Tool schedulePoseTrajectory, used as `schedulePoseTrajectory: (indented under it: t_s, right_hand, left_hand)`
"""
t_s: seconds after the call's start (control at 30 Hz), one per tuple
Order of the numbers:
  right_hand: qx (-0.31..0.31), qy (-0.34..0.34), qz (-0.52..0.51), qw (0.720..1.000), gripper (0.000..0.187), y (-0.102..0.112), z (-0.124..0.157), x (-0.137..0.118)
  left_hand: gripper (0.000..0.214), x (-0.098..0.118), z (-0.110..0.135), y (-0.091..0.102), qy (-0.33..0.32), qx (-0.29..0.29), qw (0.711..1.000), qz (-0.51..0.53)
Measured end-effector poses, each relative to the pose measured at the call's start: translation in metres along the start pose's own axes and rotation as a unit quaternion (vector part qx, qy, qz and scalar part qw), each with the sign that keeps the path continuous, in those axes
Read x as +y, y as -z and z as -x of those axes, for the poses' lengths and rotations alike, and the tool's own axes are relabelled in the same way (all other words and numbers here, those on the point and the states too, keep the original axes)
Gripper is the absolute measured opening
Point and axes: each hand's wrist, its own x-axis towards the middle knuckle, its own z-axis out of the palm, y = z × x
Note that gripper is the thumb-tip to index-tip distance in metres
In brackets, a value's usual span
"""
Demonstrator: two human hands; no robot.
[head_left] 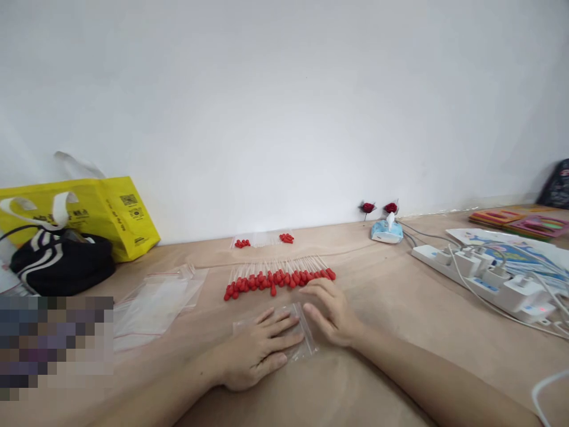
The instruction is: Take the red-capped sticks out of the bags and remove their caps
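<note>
My left hand (255, 353) lies flat, fingers spread, on a small clear zip bag (302, 339) on the tan surface. My right hand (331, 311) rests beside it at the bag's right edge, fingers stretched out and touching the bag. Just beyond both hands lies a row of several red-tipped sticks (278, 277), laid side by side. Two small filled bags with red tips (262, 240) lie farther back by the wall.
A pile of empty clear zip bags (155, 302) lies to the left, with a black bag (62, 261) and a yellow tote (106, 213) behind. At right are a white power strip (484, 276) with plugs and cables, a tissue pack (386, 230), and colourful boards (520, 222).
</note>
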Motion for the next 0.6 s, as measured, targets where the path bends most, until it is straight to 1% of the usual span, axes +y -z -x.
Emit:
schedulePoseTrajectory:
  t_s: [0.07,0.13,0.2,0.23,0.27,0.33,0.37,0.4,0.43,0.47,0.53,0.6]
  right_hand:
    - [-0.112,0.024,0.001,0.993,0.039,0.003,0.005,-0.008]
    - [-0.228,0.026,0.006,0.973,0.049,0.009,0.009,-0.012]
    - [-0.307,0.013,0.015,0.951,0.055,0.014,0.011,-0.012]
    - [-0.328,0.003,0.019,0.945,0.055,0.016,0.011,-0.012]
    - [-0.339,-0.007,0.02,0.941,0.055,0.017,0.011,-0.012]
    - [-0.345,-0.023,0.017,0.938,0.055,0.019,0.01,-0.012]
    - [-0.346,-0.028,0.014,0.938,0.054,0.02,0.009,-0.012]
    - [-0.347,-0.03,0.011,0.937,0.054,0.02,0.009,-0.012]
    - [-0.348,-0.03,0.009,0.937,0.053,0.02,0.008,-0.012]
    - [-0.348,-0.03,0.007,0.937,0.053,0.021,0.007,-0.012]
    - [-0.343,-0.029,0.004,0.939,0.051,0.021,0.007,-0.012]
    - [-0.332,-0.028,-0.007,0.943,0.05,0.022,0.008,-0.011]
  left_hand:
    - [0.044,-0.001,0.001,-0.003,0.003,0.006,1.0,-0.009]
    - [0.043,0.0,0.002,-0.006,0.007,0.025,1.0,-0.014]
    - [0.04,0.0,0.004,-0.01,0.022,0.063,0.998,-0.005]
    - [0.036,-0.001,0.005,-0.012,0.04,0.096,0.995,0.004]
    - [0.031,-0.002,0.005,-0.014,0.065,0.136,0.988,0.015]
    - [0.021,-0.007,0.004,-0.016,0.129,0.216,0.967,0.039]
    - [0.017,-0.01,0.003,-0.017,0.162,0.244,0.955,0.049]
    - [0.013,-0.013,0.001,-0.016,0.194,0.259,0.945,0.058]
    - [0.011,-0.015,-0.001,-0.016,0.223,0.258,0.938,0.067]
    - [0.014,-0.017,-0.003,-0.014,0.249,0.247,0.933,0.078]
    - [0.023,-0.015,-0.005,-0.011,0.29,0.194,0.931,0.108]
    - [0.028,-0.009,-0.003,-0.009,0.311,0.132,0.93,0.141]
